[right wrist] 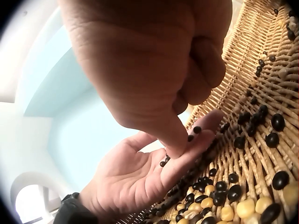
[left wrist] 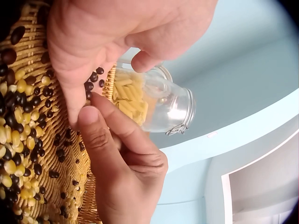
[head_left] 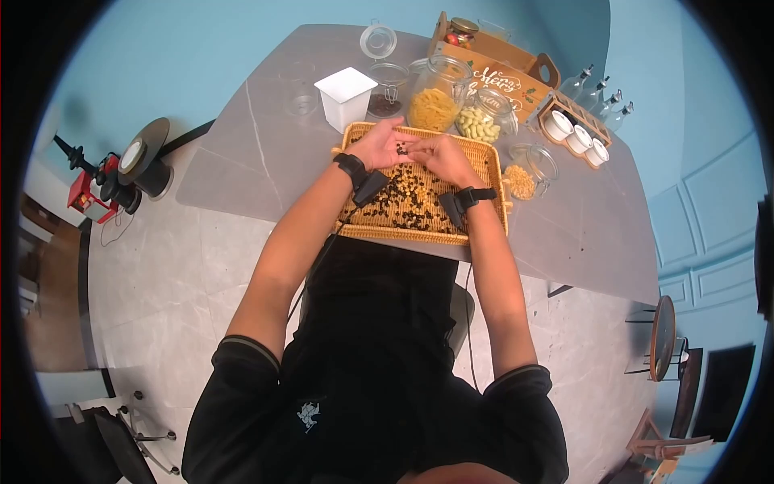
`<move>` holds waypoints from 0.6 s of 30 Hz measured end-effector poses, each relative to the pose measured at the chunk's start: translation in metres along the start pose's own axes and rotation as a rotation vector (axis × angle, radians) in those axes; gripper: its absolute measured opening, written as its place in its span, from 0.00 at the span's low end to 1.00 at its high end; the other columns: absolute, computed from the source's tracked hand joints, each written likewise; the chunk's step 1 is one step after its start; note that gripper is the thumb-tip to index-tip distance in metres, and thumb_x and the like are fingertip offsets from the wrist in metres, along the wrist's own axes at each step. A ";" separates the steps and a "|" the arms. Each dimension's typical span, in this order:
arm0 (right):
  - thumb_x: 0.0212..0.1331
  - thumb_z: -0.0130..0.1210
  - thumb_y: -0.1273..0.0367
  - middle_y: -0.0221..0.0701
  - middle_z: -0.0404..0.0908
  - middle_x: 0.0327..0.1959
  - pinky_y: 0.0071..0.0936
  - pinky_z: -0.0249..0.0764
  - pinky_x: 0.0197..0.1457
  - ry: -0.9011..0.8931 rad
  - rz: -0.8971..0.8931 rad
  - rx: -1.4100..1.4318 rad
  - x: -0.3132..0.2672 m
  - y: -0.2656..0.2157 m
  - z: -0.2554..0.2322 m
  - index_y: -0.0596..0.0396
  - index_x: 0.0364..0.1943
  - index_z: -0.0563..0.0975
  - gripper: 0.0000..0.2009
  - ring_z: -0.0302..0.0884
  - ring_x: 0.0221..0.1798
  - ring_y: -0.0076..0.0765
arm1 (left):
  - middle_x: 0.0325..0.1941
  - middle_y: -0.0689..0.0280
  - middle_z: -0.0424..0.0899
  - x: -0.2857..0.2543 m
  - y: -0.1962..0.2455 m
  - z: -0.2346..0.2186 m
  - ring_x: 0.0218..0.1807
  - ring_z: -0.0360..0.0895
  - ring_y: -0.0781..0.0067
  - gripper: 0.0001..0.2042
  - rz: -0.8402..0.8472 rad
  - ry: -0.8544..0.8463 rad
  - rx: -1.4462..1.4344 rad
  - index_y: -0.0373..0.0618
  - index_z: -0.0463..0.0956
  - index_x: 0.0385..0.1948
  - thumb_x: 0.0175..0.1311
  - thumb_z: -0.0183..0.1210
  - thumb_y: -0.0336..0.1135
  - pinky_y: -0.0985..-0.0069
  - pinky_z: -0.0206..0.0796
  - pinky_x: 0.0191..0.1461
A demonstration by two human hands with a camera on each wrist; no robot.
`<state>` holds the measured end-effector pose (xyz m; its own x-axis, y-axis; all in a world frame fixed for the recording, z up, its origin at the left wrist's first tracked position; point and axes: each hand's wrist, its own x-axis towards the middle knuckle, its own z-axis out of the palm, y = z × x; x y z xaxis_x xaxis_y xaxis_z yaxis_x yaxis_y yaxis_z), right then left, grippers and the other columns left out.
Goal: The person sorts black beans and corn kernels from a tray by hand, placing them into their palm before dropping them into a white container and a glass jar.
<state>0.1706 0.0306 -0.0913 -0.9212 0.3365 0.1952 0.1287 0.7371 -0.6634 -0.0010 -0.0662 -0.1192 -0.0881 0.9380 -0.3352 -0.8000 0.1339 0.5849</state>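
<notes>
My left hand (head_left: 376, 148) is turned palm up over the wicker basket (head_left: 427, 236), its fingers nearly straight. Several black beans (left wrist: 89, 86) lie on its palm and fingers. Above that palm, my right hand (head_left: 443, 160) has its thumb and index finger pinched together, with a dark bean right at the tips. In the right wrist view, the right fingertips come down onto the left fingers, among the beans. Below both hands, black beans (right wrist: 234, 192) and yellow corn kernels (right wrist: 246, 208) are mixed across the basket's woven bottom.
Behind the basket stand a white square container (head_left: 345, 95), a pasta jar (head_left: 435, 105), and a jar of pale green pieces (head_left: 481, 121). An open jar of corn kernels (head_left: 522, 182) lies at the right. Farther back are a wooden crate (head_left: 500, 77) and white cups (head_left: 577, 139).
</notes>
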 end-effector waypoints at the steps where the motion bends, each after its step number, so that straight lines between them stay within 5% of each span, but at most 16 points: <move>1: 0.61 0.65 0.69 0.34 0.86 0.29 0.28 0.74 0.36 0.005 -0.019 0.006 0.001 0.006 0.003 0.58 0.44 0.87 0.11 0.79 0.29 0.27 | 0.63 0.40 0.74 -0.001 0.000 0.000 0.64 0.76 0.51 0.36 -0.003 -0.005 0.001 0.16 0.60 0.65 0.79 0.44 0.53 0.60 0.71 0.70; 2: 0.62 0.65 0.69 0.31 0.84 0.25 0.25 0.72 0.33 0.010 -0.036 0.012 0.001 0.003 0.003 0.60 0.44 0.87 0.10 0.75 0.27 0.22 | 0.63 0.41 0.74 -0.002 0.000 0.000 0.64 0.76 0.51 0.36 -0.006 -0.009 0.003 0.16 0.60 0.64 0.79 0.44 0.53 0.60 0.71 0.70; 5: 0.62 0.64 0.69 0.35 0.85 0.26 0.29 0.75 0.36 -0.028 0.034 0.036 -0.002 -0.006 -0.001 0.60 0.39 0.85 0.08 0.79 0.28 0.27 | 0.62 0.42 0.75 -0.004 -0.001 0.003 0.64 0.77 0.52 0.34 0.051 0.021 0.062 0.17 0.61 0.64 0.79 0.43 0.51 0.60 0.70 0.71; 8: 0.64 0.59 0.70 0.29 0.79 0.23 0.22 0.68 0.28 0.049 0.007 0.400 0.005 0.003 0.012 0.63 0.40 0.82 0.08 0.70 0.23 0.20 | 0.63 0.41 0.74 -0.005 -0.002 0.006 0.65 0.75 0.50 0.34 0.067 -0.023 0.022 0.16 0.61 0.63 0.80 0.43 0.51 0.59 0.69 0.73; 11: 0.66 0.54 0.71 0.22 0.73 0.21 0.18 0.59 0.22 0.108 0.231 0.815 0.011 -0.002 -0.005 0.59 0.36 0.78 0.06 0.63 0.20 0.18 | 0.65 0.39 0.72 -0.006 -0.001 0.009 0.68 0.72 0.47 0.35 0.020 -0.008 -0.034 0.15 0.60 0.64 0.80 0.43 0.51 0.57 0.65 0.75; 14: 0.66 0.50 0.72 0.19 0.65 0.18 0.18 0.52 0.20 0.065 0.242 1.502 0.013 0.007 -0.014 0.53 0.29 0.72 0.06 0.55 0.18 0.17 | 0.67 0.36 0.69 -0.007 0.001 0.007 0.71 0.68 0.43 0.37 -0.035 -0.078 -0.035 0.14 0.57 0.65 0.80 0.41 0.53 0.54 0.61 0.78; 18: 0.65 0.51 0.72 0.19 0.65 0.18 0.19 0.54 0.19 0.110 0.404 1.400 0.014 0.009 -0.015 0.51 0.27 0.69 0.08 0.56 0.17 0.19 | 0.68 0.35 0.68 -0.006 0.001 0.007 0.72 0.66 0.42 0.39 -0.051 -0.160 -0.019 0.14 0.56 0.67 0.81 0.38 0.55 0.53 0.59 0.78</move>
<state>0.1646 0.0506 -0.0833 -0.8696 0.4670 -0.1605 -0.1475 -0.5557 -0.8182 0.0023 -0.0699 -0.1113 0.0473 0.9694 -0.2407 -0.8124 0.1775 0.5554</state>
